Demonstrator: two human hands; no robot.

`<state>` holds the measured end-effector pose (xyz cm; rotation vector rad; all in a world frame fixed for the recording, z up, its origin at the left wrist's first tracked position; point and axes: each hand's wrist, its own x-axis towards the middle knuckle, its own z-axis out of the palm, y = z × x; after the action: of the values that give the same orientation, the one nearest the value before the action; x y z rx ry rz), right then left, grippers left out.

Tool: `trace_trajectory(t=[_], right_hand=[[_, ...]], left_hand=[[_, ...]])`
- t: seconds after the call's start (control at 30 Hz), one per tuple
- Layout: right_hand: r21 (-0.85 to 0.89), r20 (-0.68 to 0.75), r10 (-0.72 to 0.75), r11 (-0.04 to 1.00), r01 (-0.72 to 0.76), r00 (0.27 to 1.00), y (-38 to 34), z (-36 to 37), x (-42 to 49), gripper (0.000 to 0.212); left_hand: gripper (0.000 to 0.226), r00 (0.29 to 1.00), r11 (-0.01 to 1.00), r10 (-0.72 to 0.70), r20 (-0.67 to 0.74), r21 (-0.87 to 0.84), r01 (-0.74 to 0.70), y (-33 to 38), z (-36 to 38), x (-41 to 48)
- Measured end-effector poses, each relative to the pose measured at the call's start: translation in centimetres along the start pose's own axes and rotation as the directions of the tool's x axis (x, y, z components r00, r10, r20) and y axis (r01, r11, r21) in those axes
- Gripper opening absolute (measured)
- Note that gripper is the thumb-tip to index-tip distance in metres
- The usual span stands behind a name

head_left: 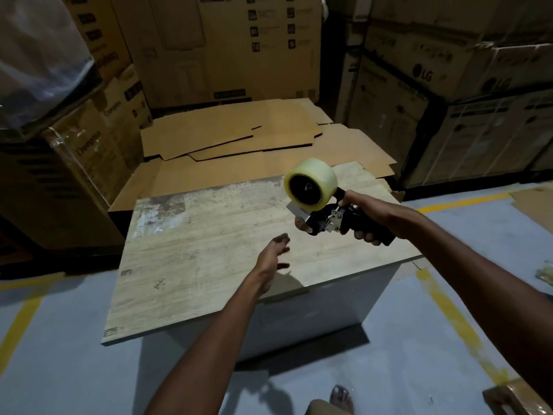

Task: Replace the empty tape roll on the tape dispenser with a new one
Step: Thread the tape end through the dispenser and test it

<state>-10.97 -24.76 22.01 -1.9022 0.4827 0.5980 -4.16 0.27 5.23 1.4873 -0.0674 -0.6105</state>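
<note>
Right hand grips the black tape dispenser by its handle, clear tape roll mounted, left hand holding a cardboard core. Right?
Wrong on the left hand: the head view shows it open and holding nothing, above the pale wood-grain tabletop. The rest stands: the right hand grips the black tape dispenser by its handle, with the yellowish clear tape roll mounted.

The right hand (369, 218) is raised, its forearm reaching in from the lower right. Its fingers (363, 236) are curled round the handle of the tape dispenser (332, 220), thumb on top. The left hand (273, 256) is lower and to the left of those fingers, apart from them. Its own fingers are loosely straight, slightly blurred, and hold nothing.
</note>
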Motion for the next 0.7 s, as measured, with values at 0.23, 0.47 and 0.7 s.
trace_trajectory(t=[0.23,0.47,0.7], right_hand=[[0.016,0.039,-0.014,1.0,0.013,0.999,0.0,-0.7,-0.3,0.075],[0.027,-0.006,-0.038,0.999,0.038,0.999,0.8,-2.1,-0.1,0.072],[0.016,-0.031,-0.056,0.998,0.057,0.998,1.0,-2.8,0.1,0.072]], left_hand=[[0.046,0.979,0.937,0.153,0.134,-0.334,-0.101,3.4,2.4,0.7],[0.047,0.995,0.991,0.071,-0.068,-0.112,-0.079,2.6,1.7,1.1],[0.028,0.943,0.971,-0.233,-0.239,-0.112,0.211,2.9,1.7,2.5]])
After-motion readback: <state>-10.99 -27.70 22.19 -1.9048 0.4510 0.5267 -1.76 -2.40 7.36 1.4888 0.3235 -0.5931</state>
